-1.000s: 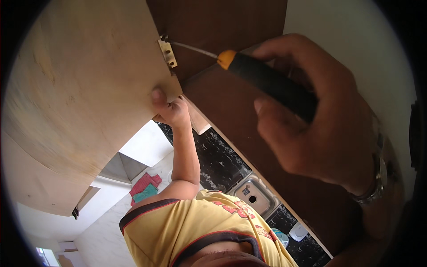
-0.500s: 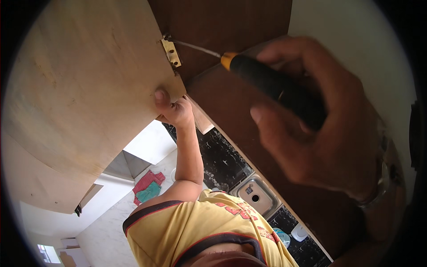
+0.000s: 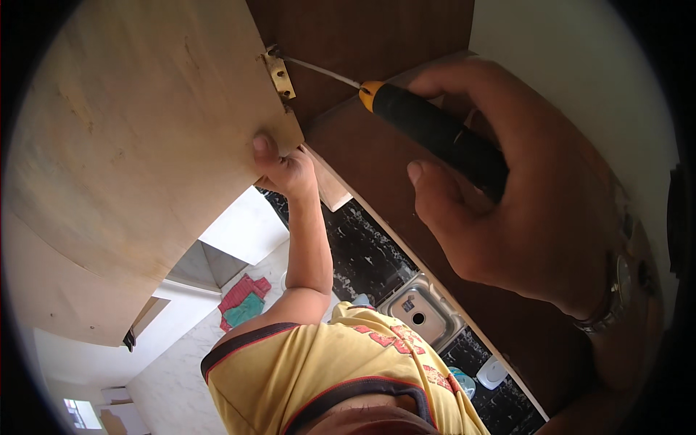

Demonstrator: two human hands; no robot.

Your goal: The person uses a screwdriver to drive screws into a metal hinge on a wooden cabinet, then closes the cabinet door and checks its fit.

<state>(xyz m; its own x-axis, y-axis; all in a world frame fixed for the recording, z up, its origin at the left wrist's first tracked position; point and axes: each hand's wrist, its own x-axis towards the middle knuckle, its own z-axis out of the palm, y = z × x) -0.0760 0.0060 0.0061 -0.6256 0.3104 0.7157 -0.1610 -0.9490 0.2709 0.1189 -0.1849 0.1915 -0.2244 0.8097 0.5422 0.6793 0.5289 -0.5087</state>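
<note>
My right hand (image 3: 536,210) is closed around the black handle of a screwdriver (image 3: 435,130) with a yellow collar. Its thin metal shaft reaches left, and the tip rests on a small brass hinge (image 3: 280,74). The hinge sits on the edge of a pale plywood cabinet door (image 3: 145,145). My left hand (image 3: 284,170) is raised on a straight arm and grips the lower corner of that door, thumb on its face. Behind the hinge is the dark brown cabinet body (image 3: 362,36). A wristwatch (image 3: 616,297) is on my right wrist.
Far below lie a black speckled counter (image 3: 359,250) with a steel sink (image 3: 420,313), a white bowl (image 3: 493,371), and a pale floor with red and green cloths (image 3: 243,301). My yellow shirt (image 3: 326,362) fills the bottom. A white wall (image 3: 551,36) is at the upper right.
My right thumb has shifted slightly on the screwdriver handle. The tip stays at the hinge and my left hand keeps its hold on the door corner.
</note>
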